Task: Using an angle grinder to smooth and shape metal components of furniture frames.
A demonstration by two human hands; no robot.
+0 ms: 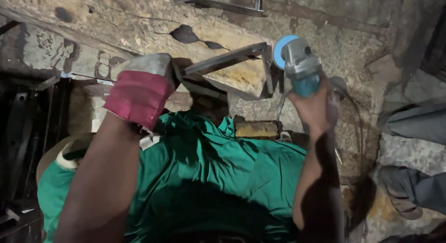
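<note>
My left hand wears a grey glove with a red cuff and grips one end of a bent metal angle frame that lies across a rough wooden block. My right hand is bare and holds an angle grinder with a teal body and a blue disc. The disc sits right beside the frame's corner on the right. My green garment fills the lower middle of the view.
Another person's legs and a sandalled foot are at the right on the stone floor. More metal frame pieces lie at the top. Dark metal bars stand at the left. A small yellowish block lies below the frame.
</note>
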